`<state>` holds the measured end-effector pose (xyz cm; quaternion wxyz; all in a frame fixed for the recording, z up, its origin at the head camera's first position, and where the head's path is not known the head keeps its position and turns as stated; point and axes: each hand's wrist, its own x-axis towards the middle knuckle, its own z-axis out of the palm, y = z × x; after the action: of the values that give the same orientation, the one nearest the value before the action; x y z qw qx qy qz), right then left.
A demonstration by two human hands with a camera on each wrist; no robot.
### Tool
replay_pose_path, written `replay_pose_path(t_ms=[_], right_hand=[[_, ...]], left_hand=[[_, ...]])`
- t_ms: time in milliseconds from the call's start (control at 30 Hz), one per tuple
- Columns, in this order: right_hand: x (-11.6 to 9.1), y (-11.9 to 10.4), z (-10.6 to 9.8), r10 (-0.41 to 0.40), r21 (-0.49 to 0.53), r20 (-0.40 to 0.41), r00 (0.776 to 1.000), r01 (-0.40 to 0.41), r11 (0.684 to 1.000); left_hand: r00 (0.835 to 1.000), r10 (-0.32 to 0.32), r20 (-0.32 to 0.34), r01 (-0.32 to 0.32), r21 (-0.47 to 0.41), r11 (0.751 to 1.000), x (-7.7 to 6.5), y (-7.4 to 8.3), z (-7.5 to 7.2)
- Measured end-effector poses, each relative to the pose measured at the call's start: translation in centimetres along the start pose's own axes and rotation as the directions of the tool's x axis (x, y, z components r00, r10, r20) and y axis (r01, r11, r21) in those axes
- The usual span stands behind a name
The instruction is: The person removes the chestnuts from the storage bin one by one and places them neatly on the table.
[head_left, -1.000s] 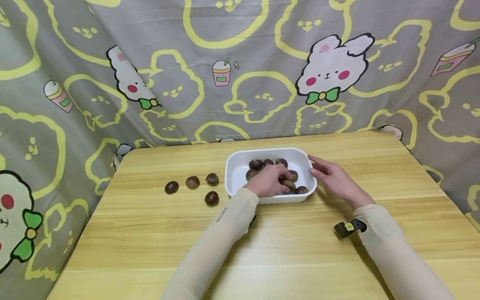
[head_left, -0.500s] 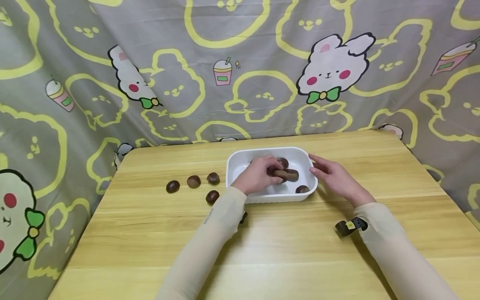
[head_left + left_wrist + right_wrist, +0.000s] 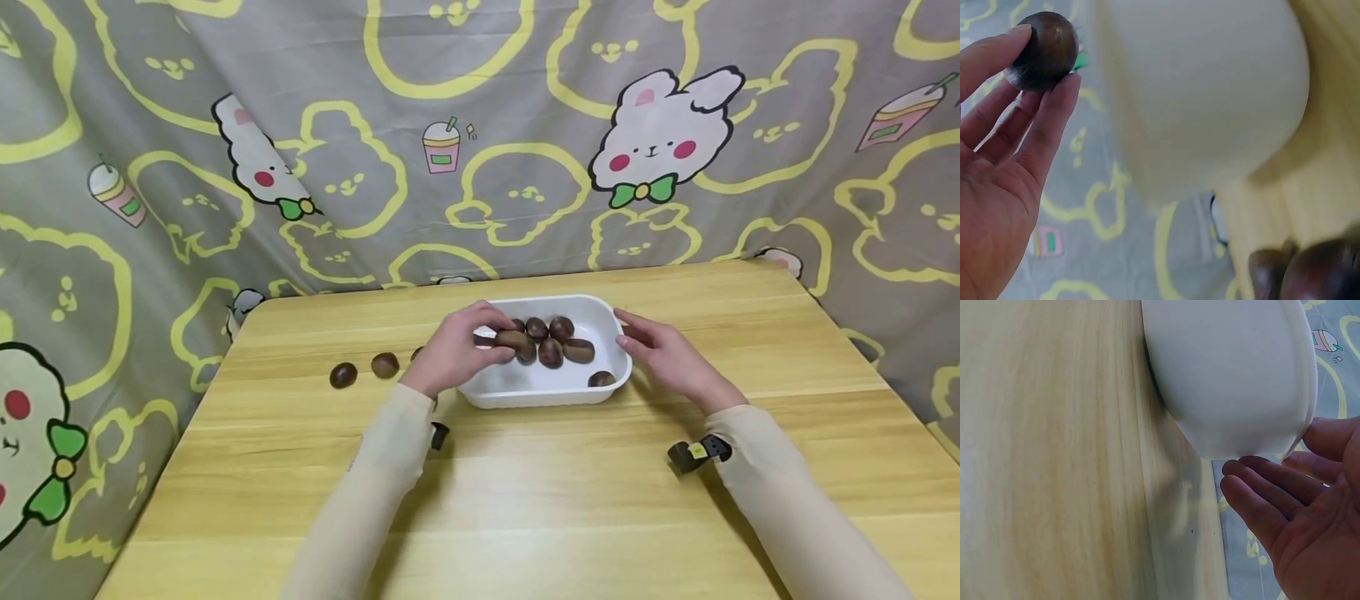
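My left hand (image 3: pixel 459 343) pinches a brown chestnut (image 3: pixel 1047 50) between thumb and fingertips, over the left part of a white plastic tray (image 3: pixel 551 392). Several more chestnuts lie inside the tray, among them one chestnut (image 3: pixel 578 350) near the middle and another (image 3: pixel 602 380) by the front right corner. My right hand (image 3: pixel 671 360) touches the tray's right end. In the right wrist view its thumb (image 3: pixel 1330 437) meets the rim, and the other fingers extend, fairly straight, near the end wall.
Left of the tray, a chestnut (image 3: pixel 343 375) and a second chestnut (image 3: pixel 385 365) lie on the wooden table (image 3: pixel 570 500). Others beside them are mostly hidden by my left hand and wrist. A patterned curtain (image 3: pixel 525 108) hangs behind the table.
My left hand has moved left across the tray, carrying a chestnut gripped from among the others. My right hand has stayed at the tray's right end.
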<state>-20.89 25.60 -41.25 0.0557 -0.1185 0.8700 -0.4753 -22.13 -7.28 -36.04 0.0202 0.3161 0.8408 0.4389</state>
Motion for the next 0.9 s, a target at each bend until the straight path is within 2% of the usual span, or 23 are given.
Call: replay_pose_path(t_ms=[200,367,600,900], right_hand=[[0.0,0.0,-0.1,0.004,0.005,0.004,1.0,-0.004,1.0],[0.0,-0.1,-0.1,0.011,0.0,0.004,1.0,-0.011,1.0],[0.1,0.0,-0.1,0.016,0.003,0.005,1.0,-0.016,1.0],[0.0,-0.1,-0.1,0.027,-0.005,0.007,1.0,-0.027,1.0]], left_hand=[[0.998,-0.002,-0.064,0.0,-0.025,1.0,-1.8,0.2,-2.4],[0.995,-0.025,-0.1,0.022,-0.033,0.999,-3.2,-0.5,-4.0],[0.99,-0.088,-0.108,0.091,0.019,0.996,-5.3,-1.8,-6.0],[0.973,-0.189,-0.131,0.199,0.068,0.978,-8.9,-3.6,-8.3]])
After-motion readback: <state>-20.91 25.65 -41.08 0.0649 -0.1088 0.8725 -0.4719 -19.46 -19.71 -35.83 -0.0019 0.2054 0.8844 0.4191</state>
